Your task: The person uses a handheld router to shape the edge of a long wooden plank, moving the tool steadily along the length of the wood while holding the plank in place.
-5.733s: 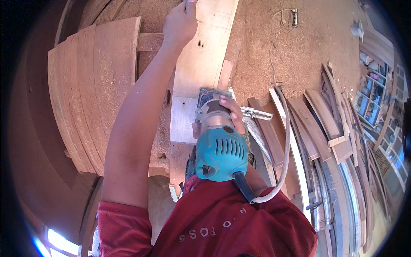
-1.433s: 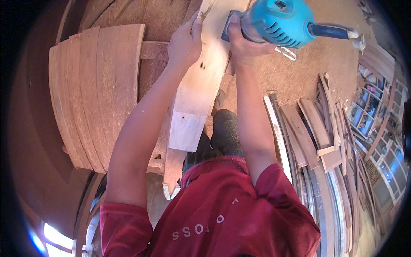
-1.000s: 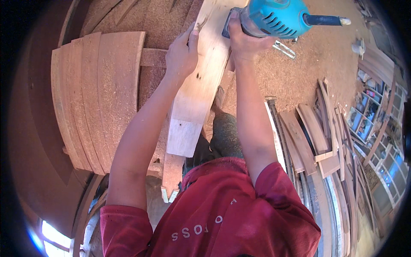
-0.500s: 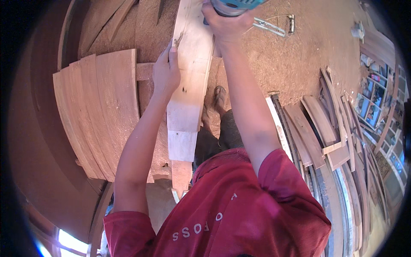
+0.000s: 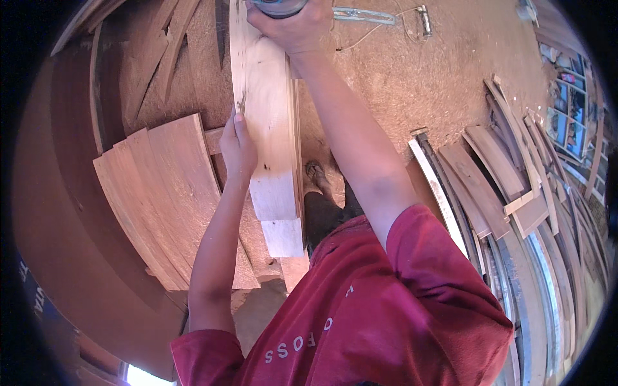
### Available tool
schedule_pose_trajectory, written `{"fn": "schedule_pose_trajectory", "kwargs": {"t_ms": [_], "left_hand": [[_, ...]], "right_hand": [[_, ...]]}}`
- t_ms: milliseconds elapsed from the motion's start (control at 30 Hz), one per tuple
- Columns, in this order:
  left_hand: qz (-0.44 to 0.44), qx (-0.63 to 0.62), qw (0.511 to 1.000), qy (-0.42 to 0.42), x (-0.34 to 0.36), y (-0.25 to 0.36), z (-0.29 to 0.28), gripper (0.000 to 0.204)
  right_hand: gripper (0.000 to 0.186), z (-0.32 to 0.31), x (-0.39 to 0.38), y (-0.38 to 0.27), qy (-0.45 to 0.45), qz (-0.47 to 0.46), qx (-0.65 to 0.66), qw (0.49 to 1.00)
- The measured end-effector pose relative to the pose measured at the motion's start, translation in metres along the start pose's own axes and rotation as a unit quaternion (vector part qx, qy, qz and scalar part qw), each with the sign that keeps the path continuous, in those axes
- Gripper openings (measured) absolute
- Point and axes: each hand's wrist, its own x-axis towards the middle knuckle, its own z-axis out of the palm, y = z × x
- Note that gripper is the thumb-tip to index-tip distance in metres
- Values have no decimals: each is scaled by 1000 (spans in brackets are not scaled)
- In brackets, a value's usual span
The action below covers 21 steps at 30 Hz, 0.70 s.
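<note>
A long pale wooden board runs away from me, on top of other pale pieces whose ends show near my waist. My left hand grips its left edge, thumb at the rim, with the other fingers mostly hidden. A small dark knot lies just beyond the thumb. At the top of the view my right hand is wrapped round a bluish-grey power tool over the board's far part. Most of the tool is cut off by the frame's upper edge, so its exact kind is unclear.
Reddish-brown planks lie side by side at the left, beside a large brown panel. Many strips and boards are stacked at the right. A metal rail and a cord lie on the sawdust-covered floor.
My right hand and the power tool have gone farther up and left, and less of the tool shows. The left hand keeps its hold on the board's edge. The whole view has shifted and turned slightly.
</note>
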Motion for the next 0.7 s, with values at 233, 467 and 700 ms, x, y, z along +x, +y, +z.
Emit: {"fn": "schedule_pose_trajectory", "kwargs": {"t_ms": [233, 467, 700], "left_hand": [[-1, 12, 1000, -17, 2, -1, -3, 50], [52, -7, 998, 37, -1, 0, 0, 51], [38, -5, 999, 10, 0, 3, -1, 51]], "right_hand": [[92, 12, 26, 10, 6, -37, 17, 999], [79, 21, 59, 5, 22, -89, 5, 996], [78, 32, 86, 22, -34, -47, 16, 998]]}}
